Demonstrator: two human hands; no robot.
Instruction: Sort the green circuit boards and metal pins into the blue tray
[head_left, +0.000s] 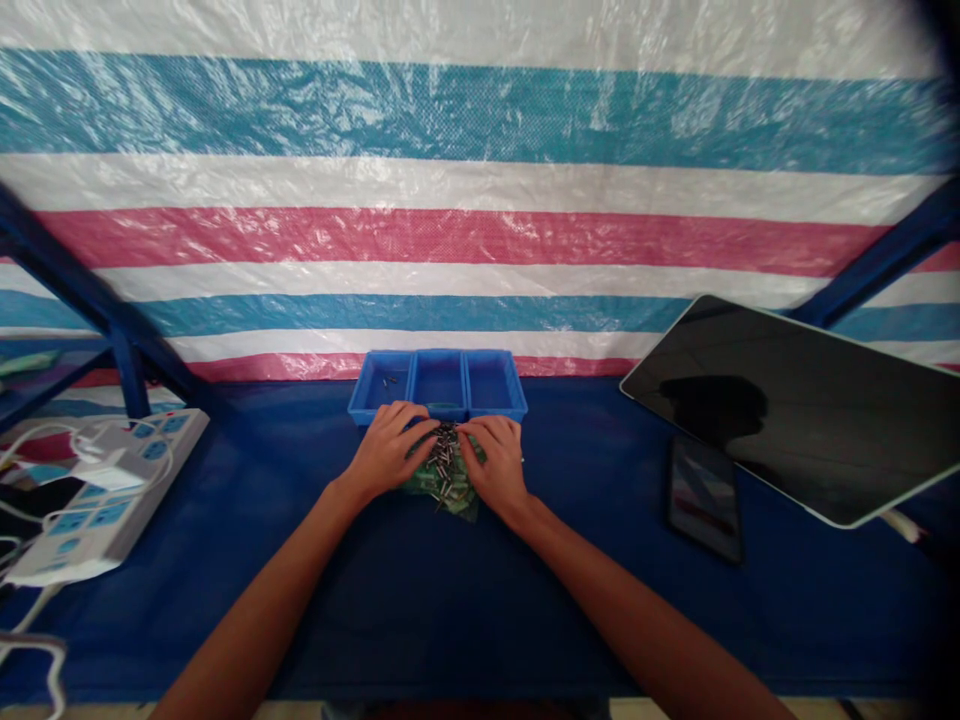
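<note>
A pile of small metal screws [445,455] lies on a crumpled, see-through green plastic bag [466,508] on the blue table. My left hand [390,448] reaches over the pile's left side, its thumb and index finger drawn together at the screws. From the right, my right hand [496,462] bends its fingers in at the pile's upper edge, thumb close to the index finger. Whatever the fingertips pinch is too small to make out. Just behind both hands stands a blue three-compartment tray [512,408]. A few small screws [389,381] are in its left compartment.
On the left is a white power strip [135,500] with a plugged-in charger [112,462] and loose white cables. A phone [703,497] and a dark-screened tablet or monitor [810,420] lie at right. Striped plastic sheeting [480,235] hangs behind, between blue frame bars [129,370].
</note>
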